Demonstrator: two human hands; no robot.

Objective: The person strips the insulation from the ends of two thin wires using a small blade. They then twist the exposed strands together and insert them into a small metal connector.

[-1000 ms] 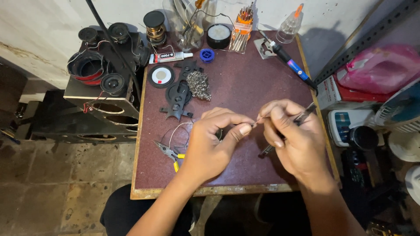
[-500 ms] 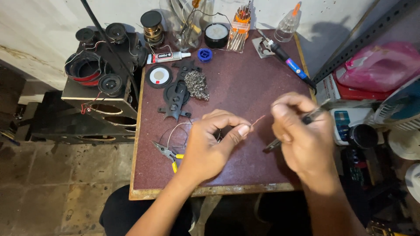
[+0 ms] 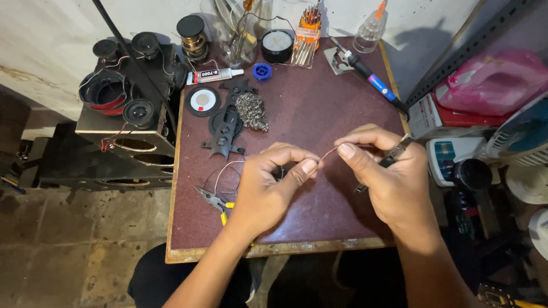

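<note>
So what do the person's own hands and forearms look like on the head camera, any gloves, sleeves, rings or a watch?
Both are bare. The left hand and the right hand wear no gloves, and no rings show on the fingers in view. Both forearms are uncovered to the frame's bottom edge: no sleeves, watch, wristband, cables or markings visible.

A small square tabletop with a dark maroon surface and a worn wooden edge stands against a whitewashed wall, stained along its lower part. The floor is rough grey concrete, cracked and patchy. To the left of the tabletop sits a dark speaker cabinet with round cut-outs, loose speaker cones resting on top. To the right, a grey slotted metal shelf upright runs diagonally. Light falls from above, casting a soft shadow on the wall behind the tabletop.
</note>
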